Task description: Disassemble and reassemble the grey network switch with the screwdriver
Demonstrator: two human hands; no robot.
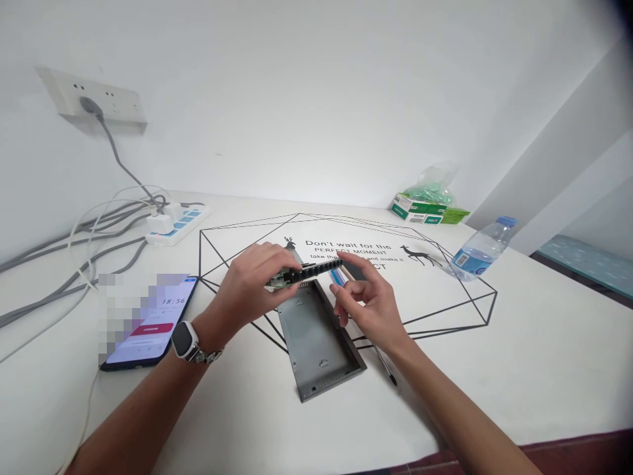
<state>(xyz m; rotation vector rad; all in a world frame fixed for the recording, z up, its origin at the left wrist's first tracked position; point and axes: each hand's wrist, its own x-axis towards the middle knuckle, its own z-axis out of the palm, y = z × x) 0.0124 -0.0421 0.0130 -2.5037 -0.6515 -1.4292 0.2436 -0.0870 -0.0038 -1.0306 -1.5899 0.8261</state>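
Note:
My left hand [254, 284] is closed around one end of a circuit board [316, 269], which has a row of black round-looking ports along its edge. I hold it tilted above a shallow grey metal case [321, 349]. My right hand [368, 297] is at the board's far end, thumb and index finger apart, other fingers curled. The index fingertip is at the board's tip; whether it touches, I cannot tell. Beneath this hand lies a thin rod with a dark tip [390, 376], partly hidden. Behind the fingers shows a blue-and-white item [337, 276], mostly covered.
On the left lie a phone [158, 326] and a power strip [180, 224] with cables, below a wall socket [106, 99]. A tilted-looking water bottle [482, 251] is on the right. Green-and-white boxes [418, 208] with a plastic bag stand against the wall.

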